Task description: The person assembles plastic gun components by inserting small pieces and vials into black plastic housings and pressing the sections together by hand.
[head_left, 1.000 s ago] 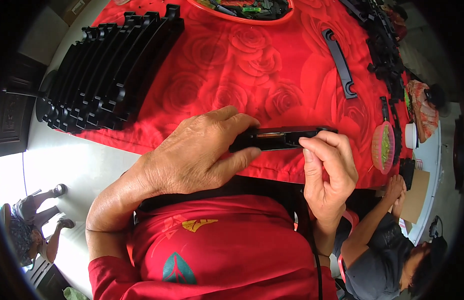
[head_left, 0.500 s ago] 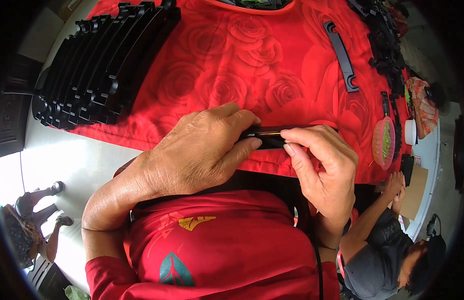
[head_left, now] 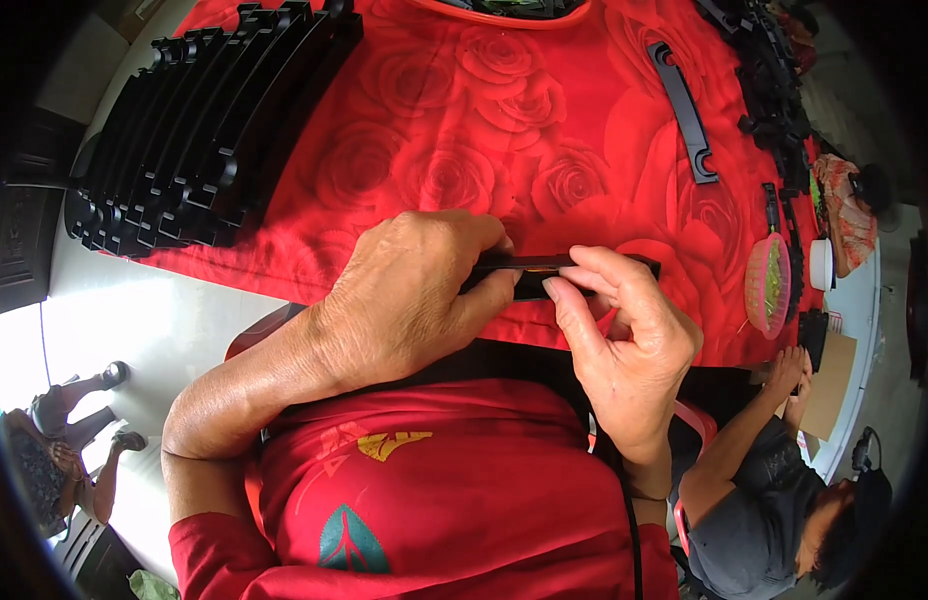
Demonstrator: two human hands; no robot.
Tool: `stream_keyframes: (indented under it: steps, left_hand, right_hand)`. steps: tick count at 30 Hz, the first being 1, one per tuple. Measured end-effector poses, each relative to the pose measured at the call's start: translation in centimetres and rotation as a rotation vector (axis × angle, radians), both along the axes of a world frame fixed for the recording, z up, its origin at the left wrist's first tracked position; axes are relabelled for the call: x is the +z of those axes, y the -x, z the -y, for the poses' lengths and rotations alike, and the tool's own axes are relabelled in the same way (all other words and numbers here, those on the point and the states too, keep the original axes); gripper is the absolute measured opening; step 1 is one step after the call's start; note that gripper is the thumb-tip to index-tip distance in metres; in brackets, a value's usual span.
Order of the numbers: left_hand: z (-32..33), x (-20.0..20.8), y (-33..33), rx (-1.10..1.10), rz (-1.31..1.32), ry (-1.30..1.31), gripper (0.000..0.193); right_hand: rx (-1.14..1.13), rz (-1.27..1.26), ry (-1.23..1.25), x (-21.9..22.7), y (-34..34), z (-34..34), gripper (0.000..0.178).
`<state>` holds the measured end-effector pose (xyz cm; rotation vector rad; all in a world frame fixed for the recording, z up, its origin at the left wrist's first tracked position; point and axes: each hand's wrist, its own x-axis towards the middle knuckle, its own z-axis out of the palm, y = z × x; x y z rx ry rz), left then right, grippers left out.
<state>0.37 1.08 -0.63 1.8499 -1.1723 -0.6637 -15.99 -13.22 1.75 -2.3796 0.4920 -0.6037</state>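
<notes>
My left hand [head_left: 409, 295] is closed round the left part of a black plastic bar [head_left: 532, 287], held level above the near edge of the table. My right hand [head_left: 634, 335] pinches at the middle of the same bar, thumb tip below and index finger above. Between the two hands a thin golden strip [head_left: 540, 268] shows along the bar's upper side. The right end of the bar juts out behind my right fingers. Whether those fingertips also hold something small is hidden.
A red rose-patterned cloth [head_left: 449, 130] covers the table. Black plastic bars [head_left: 199, 130] stand in a row at left; one bar [head_left: 682, 112] lies alone at right. A pink basket [head_left: 768, 285], black parts [head_left: 774, 95] and a seated person [head_left: 754, 500] are on the right.
My right hand has shifted slightly left along the bar, toward my left hand. Less of the golden strip shows now. My left hand keeps its hold.
</notes>
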Motion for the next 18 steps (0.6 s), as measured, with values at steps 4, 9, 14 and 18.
stream_keyframes:
  steps: [4, 9, 14, 18]
  left_hand:
    - [0.1, -0.1, 0.3, 0.015, -0.023, -0.024, 0.025]
    - [0.1, -0.4, 0.4, 0.006, -0.046, -0.029, 0.026]
    - [-0.2, -0.5, -0.5, -0.128, -0.172, 0.099, 0.031]
    - [-0.1, 0.4, -0.6, -0.139, -0.278, 0.086, 0.032]
  right_hand:
    - [-0.04, 0.013, -0.087, 0.4, 0.1, -0.2, 0.035]
    - [-0.094, -0.078, -0.185, 0.5, 0.5, 0.1, 0.033]
    - [-0.093, 0.017, -0.279, 0.8, 0.8, 0.8, 0.027]
    - [-0.11, 0.035, -0.315, 1.8, 0.7, 0.8, 0.024]
